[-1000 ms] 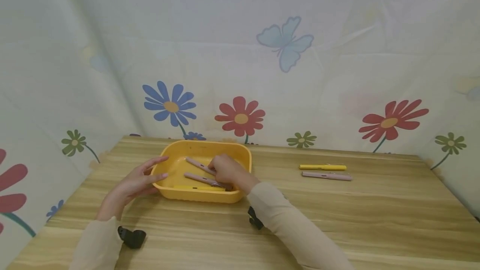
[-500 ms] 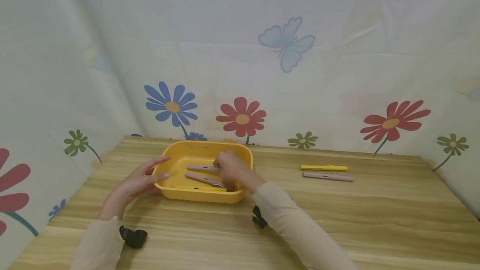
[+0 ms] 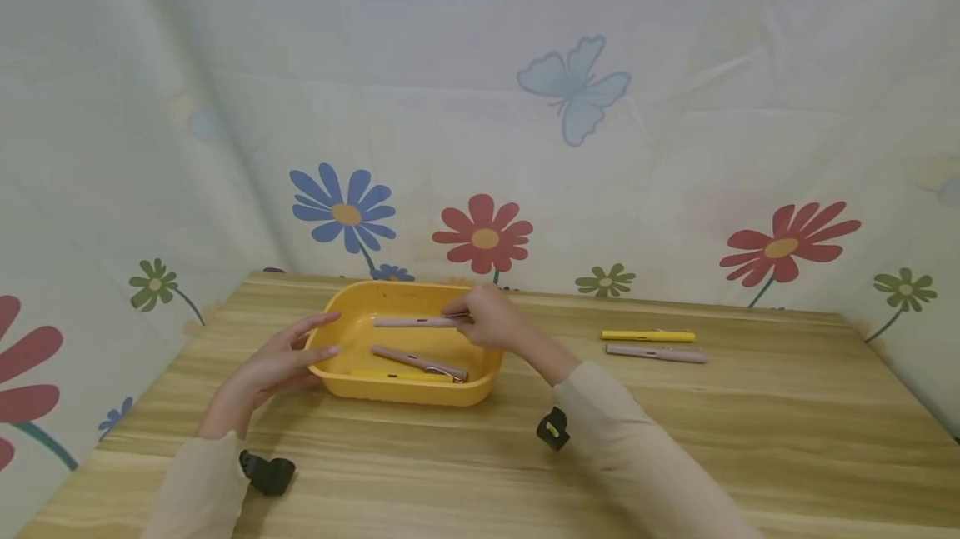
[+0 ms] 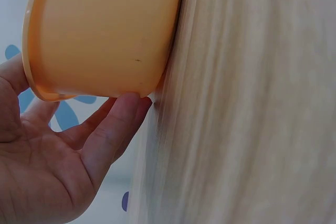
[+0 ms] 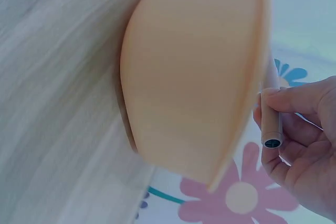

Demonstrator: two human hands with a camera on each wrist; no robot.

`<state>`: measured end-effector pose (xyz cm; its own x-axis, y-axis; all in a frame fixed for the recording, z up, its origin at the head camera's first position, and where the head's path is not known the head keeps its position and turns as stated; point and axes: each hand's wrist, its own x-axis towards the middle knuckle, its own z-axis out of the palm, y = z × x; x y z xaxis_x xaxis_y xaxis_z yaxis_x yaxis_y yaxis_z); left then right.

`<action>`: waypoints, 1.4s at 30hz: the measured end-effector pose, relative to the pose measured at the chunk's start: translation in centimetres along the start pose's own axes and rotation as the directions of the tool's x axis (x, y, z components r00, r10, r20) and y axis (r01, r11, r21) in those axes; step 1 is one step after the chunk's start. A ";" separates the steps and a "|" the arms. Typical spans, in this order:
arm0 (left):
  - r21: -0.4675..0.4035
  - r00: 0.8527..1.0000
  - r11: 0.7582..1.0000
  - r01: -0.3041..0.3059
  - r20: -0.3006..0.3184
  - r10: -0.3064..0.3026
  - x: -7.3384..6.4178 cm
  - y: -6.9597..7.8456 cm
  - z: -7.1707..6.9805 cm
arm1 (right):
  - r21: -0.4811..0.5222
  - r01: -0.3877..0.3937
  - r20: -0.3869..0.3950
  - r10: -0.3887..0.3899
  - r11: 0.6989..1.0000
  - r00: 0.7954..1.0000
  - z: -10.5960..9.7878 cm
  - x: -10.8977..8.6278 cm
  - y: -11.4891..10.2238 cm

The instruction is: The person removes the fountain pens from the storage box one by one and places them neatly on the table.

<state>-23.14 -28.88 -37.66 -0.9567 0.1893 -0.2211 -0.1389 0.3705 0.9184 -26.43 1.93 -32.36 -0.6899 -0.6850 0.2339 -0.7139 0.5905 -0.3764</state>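
Note:
A yellow plastic tray (image 3: 405, 393) stands on the table, with my left hand (image 3: 273, 364) gripping its left end. In the left wrist view, some fingers of that hand (image 4: 58, 166) pass over the rim while others touch the outer wall. My right hand (image 3: 491, 324) pinches one end of a pale mauve pen (image 3: 412, 322), held level just above the tray's right part. The right wrist view shows the end of this pen (image 5: 272, 121) between thumb and fingers, beside the rim. Inside the tray lie another mauve pen (image 3: 412, 360) and a yellow pen (image 3: 397, 376).
To the right on the wooden table (image 3: 675, 431), a yellow pen (image 3: 648, 336) and a mauve pen (image 3: 656, 353) lie side by side, nearly parallel. A flowered cloth (image 3: 645, 156) hangs behind the table. Black wrist cameras sit on both sleeves.
My right hand has lifted the mauve pen from the tray floor and moved up and right; the pen has turned from slanted to level. My left hand keeps its hold on the tray.

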 end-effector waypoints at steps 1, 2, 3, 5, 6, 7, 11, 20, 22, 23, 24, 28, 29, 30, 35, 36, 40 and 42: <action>-0.002 1.000 1.000 0.000 0.002 0.000 0.0 0.0 0.0 | 0.001 0.001 -0.001 -0.001 1.000 1.000 -0.3 -0.2 0.0; -0.003 1.000 1.000 -0.002 0.002 0.002 0.0 0.0 0.0 | 0.004 0.008 -0.007 -0.008 1.000 1.000 -0.5 -0.5 0.1; -0.004 1.000 1.000 -0.003 0.004 0.003 -0.1 0.0 0.0 | 0.011 0.013 -0.010 -0.012 1.000 1.000 -0.7 -0.7 0.2; -0.005 1.000 1.000 -0.006 0.006 0.006 -0.1 0.1 -0.1 | 0.037 0.033 -0.025 -0.032 0.999 0.999 -1.2 -1.2 0.5; -0.005 1.000 1.000 -0.007 0.007 0.008 -0.1 0.1 -0.1 | 0.044 0.043 -0.034 -0.041 0.998 0.999 -1.3 -1.4 0.7; -0.004 1.000 1.000 -0.010 0.007 0.010 -0.1 0.1 -0.1 | 0.053 0.056 -0.044 -0.054 0.997 0.998 -1.5 -1.6 0.9; 0.002 1.000 1.000 -0.011 0.001 0.011 -0.1 0.1 -0.1 | 0.082 0.079 -0.071 -0.073 0.994 0.995 -2.4 -2.6 1.6; 0.000 1.000 1.000 -0.007 0.000 0.007 0.0 0.0 0.0 | 0.154 0.046 -0.065 -0.037 0.987 0.997 -3.9 -5.2 2.9; -0.007 1.000 1.000 -0.009 0.004 0.009 0.0 0.0 -0.1 | 0.172 0.044 -0.064 -0.034 0.984 0.997 -4.0 -5.7 3.3; -0.012 1.000 1.000 -0.010 0.004 0.010 0.0 -0.1 -0.1 | 0.183 0.043 -0.062 -0.032 0.982 0.998 -4.1 -6.0 3.5; -0.014 1.000 1.000 -0.012 0.006 0.012 0.0 -0.1 -0.1 | 0.194 0.041 -0.059 -0.030 0.980 0.998 -4.2 -6.3 3.8; -0.016 1.000 1.000 -0.018 0.008 0.018 0.0 -0.1 -0.1 | 0.221 0.036 -0.055 -0.025 0.975 0.998 -4.6 -7.4 4.5; -0.017 1.000 1.000 -0.018 0.007 0.018 0.0 -0.1 0.0 | 0.232 0.022 -0.053 -0.010 0.972 0.999 -4.7 -7.7 4.7; -0.017 1.000 1.000 -0.018 0.007 0.018 0.0 -0.1 0.0 | 0.234 0.015 -0.056 -0.002 0.972 0.998 -4.8 -8.0 4.9; -0.021 1.000 1.000 -0.009 0.005 0.009 0.0 -0.1 0.0 | 0.242 -0.039 -0.064 0.056 0.969 0.996 -5.4 -9.5 5.8; -0.018 1.000 1.000 -0.007 0.004 0.007 0.0 0.0 0.0 | 0.239 -0.045 -0.065 0.062 0.970 0.996 -5.5 -9.8 6.0; -0.016 1.000 1.000 0.001 -0.001 -0.001 0.0 0.0 0.0 | 0.242 -0.091 -0.048 0.106 0.966 0.993 -6.0 -11.0 6.8; -0.012 1.000 1.000 0.004 -0.003 -0.004 -0.1 0.1 0.0 | 0.249 -0.115 -0.043 0.130 0.962 0.991 -6.3 -11.6 7.2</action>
<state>-23.09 -28.85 -37.57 -0.9570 0.1845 -0.2237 -0.1459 0.3603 0.9214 -24.33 16.78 -32.15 -0.7811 -0.5839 0.2213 -0.5773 0.5403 -0.6122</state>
